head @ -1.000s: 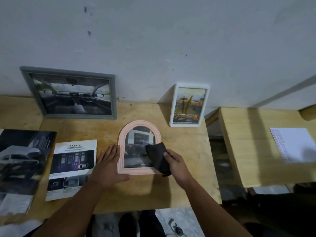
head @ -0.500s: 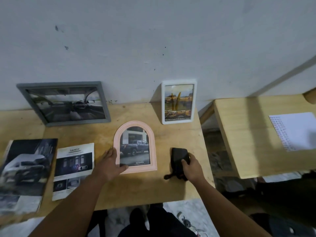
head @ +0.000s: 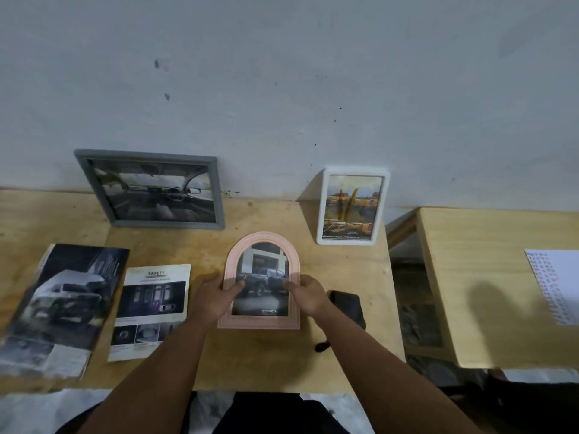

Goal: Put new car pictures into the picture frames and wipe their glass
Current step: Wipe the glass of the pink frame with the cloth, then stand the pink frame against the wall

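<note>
Pink arched frame (head: 260, 322) holding a truck picture (head: 263, 281), gripped at its sides by both hands (head: 216, 296) (head: 308, 294)

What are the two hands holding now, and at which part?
Both hold the pink arched frame: left hand at its left edge, right hand at its right edge, thumbs on the glass.

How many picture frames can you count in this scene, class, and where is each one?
3: grey frame leaning on the wall at back left, white frame at back right, pink arched frame held in both hands at the centre.
</note>
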Tool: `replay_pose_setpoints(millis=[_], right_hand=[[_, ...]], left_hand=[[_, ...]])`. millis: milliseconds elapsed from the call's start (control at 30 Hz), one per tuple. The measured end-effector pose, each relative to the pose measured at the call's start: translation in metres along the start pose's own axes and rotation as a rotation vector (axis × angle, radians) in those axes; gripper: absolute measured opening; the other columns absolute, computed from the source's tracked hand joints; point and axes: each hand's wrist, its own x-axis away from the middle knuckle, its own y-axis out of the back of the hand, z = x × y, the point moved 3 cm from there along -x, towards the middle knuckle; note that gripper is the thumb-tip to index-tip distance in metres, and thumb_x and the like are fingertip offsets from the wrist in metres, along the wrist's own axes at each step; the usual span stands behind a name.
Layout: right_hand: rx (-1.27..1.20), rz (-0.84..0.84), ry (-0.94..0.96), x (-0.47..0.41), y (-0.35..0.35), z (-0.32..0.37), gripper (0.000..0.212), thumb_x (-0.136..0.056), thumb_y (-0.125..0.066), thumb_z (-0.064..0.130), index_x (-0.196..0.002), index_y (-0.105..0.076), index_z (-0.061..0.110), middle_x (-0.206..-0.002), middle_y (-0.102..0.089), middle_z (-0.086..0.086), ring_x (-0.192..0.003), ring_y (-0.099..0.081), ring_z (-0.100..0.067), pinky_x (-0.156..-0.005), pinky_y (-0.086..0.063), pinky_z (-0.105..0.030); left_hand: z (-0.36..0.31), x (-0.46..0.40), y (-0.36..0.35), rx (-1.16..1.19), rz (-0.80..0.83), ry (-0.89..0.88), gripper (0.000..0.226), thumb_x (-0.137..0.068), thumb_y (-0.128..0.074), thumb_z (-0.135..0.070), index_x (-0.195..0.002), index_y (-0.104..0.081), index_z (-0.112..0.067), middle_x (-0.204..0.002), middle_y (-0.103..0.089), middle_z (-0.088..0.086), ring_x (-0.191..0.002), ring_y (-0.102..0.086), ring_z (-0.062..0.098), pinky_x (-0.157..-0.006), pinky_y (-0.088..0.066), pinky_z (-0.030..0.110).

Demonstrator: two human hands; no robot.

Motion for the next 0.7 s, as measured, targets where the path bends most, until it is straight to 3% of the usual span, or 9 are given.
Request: replay_pose_setpoints(millis=[100, 233, 400, 567, 633, 700], right_hand=[[-0.011, 0.0, -0.013, -0.015, -0.007, -0.004, 0.034, -0.096, -0.069, 0.041, -0.122, -0.066, 0.019, -0.122, -0.07, -0.009, -0.1, -0.07, -0.022, -0.093, -0.06, -0.04], [-0.041, -0.016, 0.03, -0.018, 0.0, 0.0, 0.037, -0.094, -0.072, 0.039, -0.125, -0.065, 0.021, -0.12, -0.07, -0.006, -0.1, -0.07, -0.019, -0.085, -0.06, -0.033], [0.033, -0.177, 0.25, -0.063, 0.013, -0.005, 0.062, -0.075, -0.074, 0.074, -0.129, -0.057, 0.049, -0.125, -0.063, -0.001, -0.114, -0.066, -0.021, -0.097, -0.059, -0.046], [0.004, -0.301, 0.402, -0.048, 0.032, 0.069, 0.065, -0.085, -0.072, 0.063, -0.143, -0.048, 0.047, -0.134, -0.052, 0.001, -0.119, -0.056, -0.015, -0.102, -0.051, -0.04], [0.006, -0.293, 0.422, -0.063, 0.037, 0.078, 0.069, -0.082, -0.069, 0.073, -0.143, -0.047, 0.048, -0.135, -0.057, 0.002, -0.123, -0.059, -0.019, -0.104, -0.053, -0.049], [0.009, -0.248, 0.425, -0.084, 0.038, 0.075, 0.074, -0.079, -0.068, 0.078, -0.141, -0.048, 0.044, -0.136, -0.06, 0.002, -0.125, -0.061, -0.021, -0.103, -0.054, -0.052]], left_hand=[[-0.005, -0.003, -0.003, 0.195, 0.004, 0.121, 0.038, -0.094, -0.064, -0.055, -0.105, -0.069, -0.019, -0.093, -0.065, -0.009, -0.092, -0.066, 0.019, -0.07, -0.045, 0.027], [-0.025, -0.002, 0.003, 0.294, -0.027, 0.124, 0.033, -0.096, -0.064, -0.048, -0.106, -0.069, -0.018, -0.099, -0.068, 0.0, -0.082, -0.061, 0.01, -0.062, -0.041, 0.024], [-0.05, -0.014, 0.021, 0.351, -0.222, -0.07, 0.035, -0.096, -0.063, -0.045, -0.119, -0.07, -0.02, -0.11, -0.07, 0.003, -0.097, -0.067, 0.022, -0.074, -0.05, 0.032], [-0.083, -0.042, 0.033, 0.469, -0.266, -0.131, 0.049, -0.096, -0.064, -0.044, -0.142, -0.056, -0.031, -0.128, -0.061, -0.006, -0.107, -0.062, 0.014, -0.077, -0.049, 0.026], [-0.092, -0.055, 0.035, 0.465, -0.274, -0.175, 0.053, -0.094, -0.063, -0.049, -0.144, -0.053, -0.035, -0.132, -0.061, -0.006, -0.112, -0.062, 0.013, -0.087, -0.055, 0.034], [-0.096, -0.066, 0.033, 0.464, -0.239, -0.171, 0.065, -0.092, -0.064, -0.054, -0.151, -0.045, -0.035, -0.138, -0.061, -0.006, -0.122, -0.059, 0.018, -0.101, -0.051, 0.044]])
